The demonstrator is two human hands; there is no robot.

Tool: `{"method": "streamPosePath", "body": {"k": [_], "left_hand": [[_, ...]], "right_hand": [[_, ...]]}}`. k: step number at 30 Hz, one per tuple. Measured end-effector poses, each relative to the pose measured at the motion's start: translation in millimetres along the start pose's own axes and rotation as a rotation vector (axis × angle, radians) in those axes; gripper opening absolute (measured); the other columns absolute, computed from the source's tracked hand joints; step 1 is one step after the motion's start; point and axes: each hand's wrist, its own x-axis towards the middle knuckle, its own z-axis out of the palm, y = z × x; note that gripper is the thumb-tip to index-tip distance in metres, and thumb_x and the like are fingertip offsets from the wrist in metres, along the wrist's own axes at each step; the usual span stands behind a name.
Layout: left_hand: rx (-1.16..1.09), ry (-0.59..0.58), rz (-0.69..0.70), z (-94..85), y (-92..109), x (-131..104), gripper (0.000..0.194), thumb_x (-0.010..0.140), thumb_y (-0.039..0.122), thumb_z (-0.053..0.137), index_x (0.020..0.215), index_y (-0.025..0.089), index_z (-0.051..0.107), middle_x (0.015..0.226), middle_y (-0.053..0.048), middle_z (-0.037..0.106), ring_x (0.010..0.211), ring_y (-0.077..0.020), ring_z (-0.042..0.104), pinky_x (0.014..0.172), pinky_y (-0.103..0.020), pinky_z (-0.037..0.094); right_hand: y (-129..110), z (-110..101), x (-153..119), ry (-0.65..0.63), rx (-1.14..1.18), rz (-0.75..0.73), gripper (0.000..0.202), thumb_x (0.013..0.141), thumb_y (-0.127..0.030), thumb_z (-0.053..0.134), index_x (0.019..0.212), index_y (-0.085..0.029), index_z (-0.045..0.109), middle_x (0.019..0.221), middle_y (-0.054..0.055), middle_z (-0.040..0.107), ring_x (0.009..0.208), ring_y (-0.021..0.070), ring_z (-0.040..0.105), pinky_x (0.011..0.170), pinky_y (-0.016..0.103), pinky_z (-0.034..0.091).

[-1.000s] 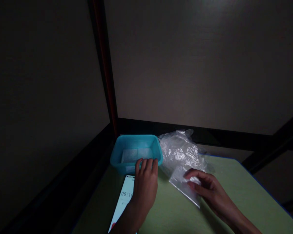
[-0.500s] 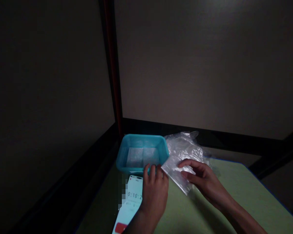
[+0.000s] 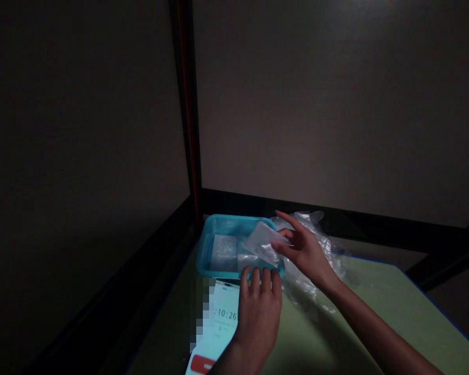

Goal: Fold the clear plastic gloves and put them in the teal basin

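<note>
A folded clear plastic packet (image 3: 262, 241) is pinched between the thumb and fingers of my right hand (image 3: 305, 254), over the right part of a blue basket (image 3: 204, 249). Flat clear packets (image 3: 224, 252) lie on the basket's bottom, side by side. My left hand (image 3: 260, 307) rests at the basket's front rim, fingers apart, holding nothing. Behind and below my right hand a crumpled heap of clear plastic (image 3: 300, 278) spreads on the green table.
A phone (image 3: 214, 333) showing a running timer lies left of my left hand, in front of the basket. The green table (image 3: 379, 297) reaches right to a blue edge. Dark walls (image 3: 316, 114) meet in a corner behind.
My right hand has moved left and up with the packet, from beside the basket to over it. The view has shifted slightly, and my left hand remains by the front rim.
</note>
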Motion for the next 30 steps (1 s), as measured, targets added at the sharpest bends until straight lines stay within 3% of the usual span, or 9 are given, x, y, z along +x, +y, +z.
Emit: {"method": "streamPosePath", "body": {"k": [5, 9, 17, 22, 25, 30], "left_hand": [[0.000, 0.009, -0.006, 1.0, 1.0, -0.9, 0.028, 0.080, 0.012, 0.054, 0.106, 0.014, 0.063, 0.098, -0.010, 0.067, 0.096, -0.0258, 0.059, 0.092, -0.044, 0.040], [-0.019, -0.017, -0.005, 2.5, 0.8, -1.9, 0.029, 0.078, 0.013, 0.057, 0.107, 0.013, 0.063, 0.101, -0.011, 0.067, 0.097, -0.0275, 0.059, 0.092, -0.045, 0.042], [0.001, 0.025, -0.004, -1.0, 1.0, 0.3, 0.029, 0.075, 0.016, 0.061, 0.103, 0.015, 0.066, 0.097, -0.009, 0.070, 0.093, -0.0249, 0.062, 0.088, -0.042, 0.046], [0.008, 0.059, -0.015, -0.7, 1.9, 0.6, 0.033, 0.068, 0.015, 0.065, 0.101, 0.015, 0.066, 0.095, -0.008, 0.070, 0.091, -0.0248, 0.063, 0.087, -0.041, 0.048], [0.019, 0.085, -0.003, 0.4, 2.4, -1.3, 0.034, 0.068, 0.016, 0.064, 0.102, 0.015, 0.066, 0.098, -0.008, 0.070, 0.092, -0.0253, 0.062, 0.086, -0.041, 0.048], [0.033, 0.107, 0.005, 0.5, 2.3, -1.5, 0.032, 0.071, 0.017, 0.060, 0.102, 0.015, 0.066, 0.098, -0.008, 0.071, 0.092, -0.0251, 0.062, 0.086, -0.041, 0.048]], "right_hand": [[5.1, 11.7, 19.7, -0.093, -0.420, -0.202, 0.005, 0.072, -0.016, 0.059, 0.075, -0.018, 0.061, 0.071, 0.002, 0.065, 0.066, 0.0163, 0.060, 0.062, 0.028, 0.048], [5.3, 26.0, 29.7, -0.162, -0.591, -0.268, 0.015, 0.067, -0.003, 0.057, 0.064, -0.016, 0.063, 0.071, 0.005, 0.067, 0.073, 0.0208, 0.061, 0.071, 0.032, 0.046], [15.3, 47.9, 45.0, -0.211, -0.708, -0.237, 0.019, 0.070, -0.004, 0.056, 0.075, -0.015, 0.071, 0.083, 0.009, 0.071, 0.072, 0.0234, 0.066, 0.068, 0.033, 0.047], [17.9, 56.9, 50.4, -0.323, -0.668, -0.207, 0.022, 0.075, -0.006, 0.054, 0.082, -0.017, 0.073, 0.085, 0.007, 0.074, 0.067, 0.0199, 0.068, 0.066, 0.030, 0.051], [18.6, 60.1, 53.5, -0.412, -0.628, -0.200, 0.025, 0.075, -0.004, 0.053, 0.087, -0.014, 0.073, 0.089, 0.008, 0.074, 0.080, 0.0214, 0.069, 0.073, 0.031, 0.053], [18.3, 56.3, 53.9, -0.623, -0.595, -0.189, 0.042, 0.072, 0.004, 0.045, 0.103, -0.012, 0.068, 0.115, 0.010, 0.066, 0.109, 0.0208, 0.060, 0.095, 0.033, 0.046]]}}
